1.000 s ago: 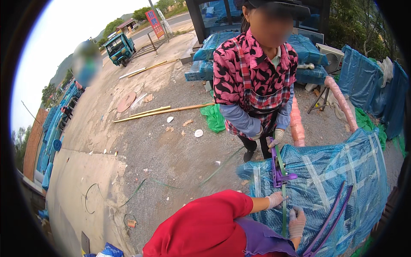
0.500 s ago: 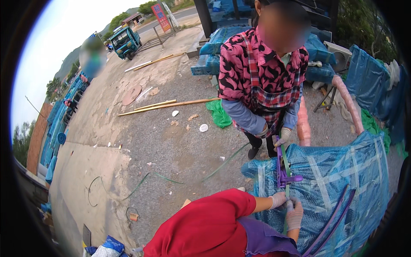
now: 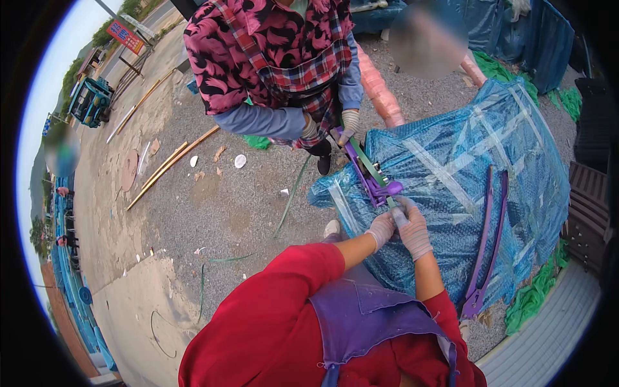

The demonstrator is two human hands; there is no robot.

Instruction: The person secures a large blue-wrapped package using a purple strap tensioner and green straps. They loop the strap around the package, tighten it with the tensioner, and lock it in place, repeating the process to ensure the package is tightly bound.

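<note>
My left hand (image 3: 382, 229) and right hand (image 3: 416, 237), both in pale gloves, meet over a bale in blue bubble wrap (image 3: 445, 174). Their closed fingers pinch the end of a green plastic strap (image 3: 369, 165) just below a purple strapping tensioner (image 3: 374, 188). A small greyish piece shows at my right fingertips; I cannot make out its kind. The tensioner rests on the bale's near-left part. Across from me, a co-worker's gloved hand (image 3: 349, 126) grips its far end. To the right of my hands lies a purple long-handled tool (image 3: 474, 290), its two handles slightly apart.
A co-worker in a checked apron (image 3: 309, 64) stands at the bale's far left. Pink wrapped rolls (image 3: 380, 90) lie beyond it, and green netting (image 3: 535, 297) lies at right. Loose green strap (image 3: 293, 197) and wooden strips (image 3: 171, 166) are on the ground.
The view has swung right and down, so the bale and both people sit further left. My hands stay together on the strap by the tensioner; the co-worker keeps hold of the tool.
</note>
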